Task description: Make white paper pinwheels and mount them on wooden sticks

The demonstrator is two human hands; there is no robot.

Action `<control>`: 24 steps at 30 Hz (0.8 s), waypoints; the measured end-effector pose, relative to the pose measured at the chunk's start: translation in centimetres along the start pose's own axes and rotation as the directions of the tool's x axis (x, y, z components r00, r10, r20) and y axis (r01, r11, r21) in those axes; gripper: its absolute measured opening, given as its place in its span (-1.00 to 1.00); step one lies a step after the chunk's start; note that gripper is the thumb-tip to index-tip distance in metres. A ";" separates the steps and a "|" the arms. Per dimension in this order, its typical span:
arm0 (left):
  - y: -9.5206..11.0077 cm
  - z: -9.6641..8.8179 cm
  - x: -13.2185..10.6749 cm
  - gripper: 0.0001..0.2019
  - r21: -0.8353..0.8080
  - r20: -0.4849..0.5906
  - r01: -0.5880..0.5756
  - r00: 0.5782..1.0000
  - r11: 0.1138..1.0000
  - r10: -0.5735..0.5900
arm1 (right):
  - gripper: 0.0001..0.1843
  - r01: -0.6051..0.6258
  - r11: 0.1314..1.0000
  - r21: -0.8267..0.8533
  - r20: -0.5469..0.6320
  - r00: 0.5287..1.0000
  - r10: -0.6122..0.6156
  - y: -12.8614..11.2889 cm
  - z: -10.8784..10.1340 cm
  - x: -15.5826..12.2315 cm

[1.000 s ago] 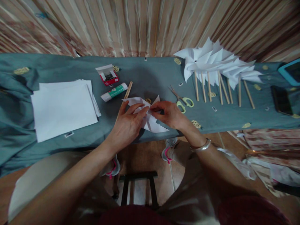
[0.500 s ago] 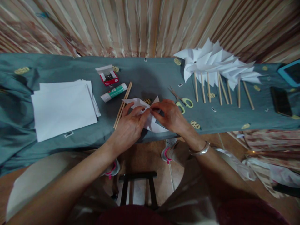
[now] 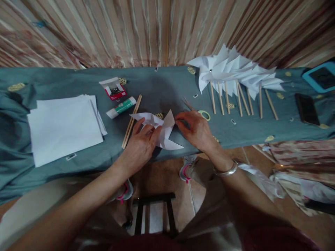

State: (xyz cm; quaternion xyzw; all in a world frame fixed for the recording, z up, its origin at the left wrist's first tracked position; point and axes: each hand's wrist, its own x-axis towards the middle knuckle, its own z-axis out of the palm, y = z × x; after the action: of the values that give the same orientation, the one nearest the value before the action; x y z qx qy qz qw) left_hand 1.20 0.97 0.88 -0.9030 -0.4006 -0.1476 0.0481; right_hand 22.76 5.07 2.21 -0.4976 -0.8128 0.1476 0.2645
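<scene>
Left hand [image 3: 140,144] pinches the pinwheel [image 3: 164,135] at its middle; right hand [image 3: 197,130], loosely open, hovers just right.

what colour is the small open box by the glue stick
The box is red with a white flap, clear in the head view.

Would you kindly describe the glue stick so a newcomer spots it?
On the teal-clothed table, look right of the white paper stack. The glue stick lies between the red box and two wooden sticks: the only white tube with a green label.
</scene>
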 end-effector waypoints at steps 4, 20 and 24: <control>-0.1 0.0 0.2 -0.57 -0.005 -0.007 -0.014 1.000 1.000 0.014 | -0.81 0.008 1.000 -0.005 -0.008 1.000 -0.008 -0.2 0.0 -0.2; 0.2 -0.3 0.9 -0.58 -0.020 0.041 -0.029 0.999 0.999 0.030 | -0.80 0.010 1.000 0.000 -0.020 1.000 -0.010 -0.1 0.8 0.0; 0.0 0.0 0.4 -0.55 -0.081 0.053 0.020 0.998 0.997 -0.015 | -0.79 0.015 1.000 -0.012 -0.034 0.999 -0.016 -0.2 1.3 0.3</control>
State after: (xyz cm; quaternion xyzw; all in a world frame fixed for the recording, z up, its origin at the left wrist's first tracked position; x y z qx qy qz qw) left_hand 1.43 1.26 1.02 -0.9042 -0.4032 -0.1407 -0.0006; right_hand 21.72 5.23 1.33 -0.4953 -0.8128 0.1322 0.2766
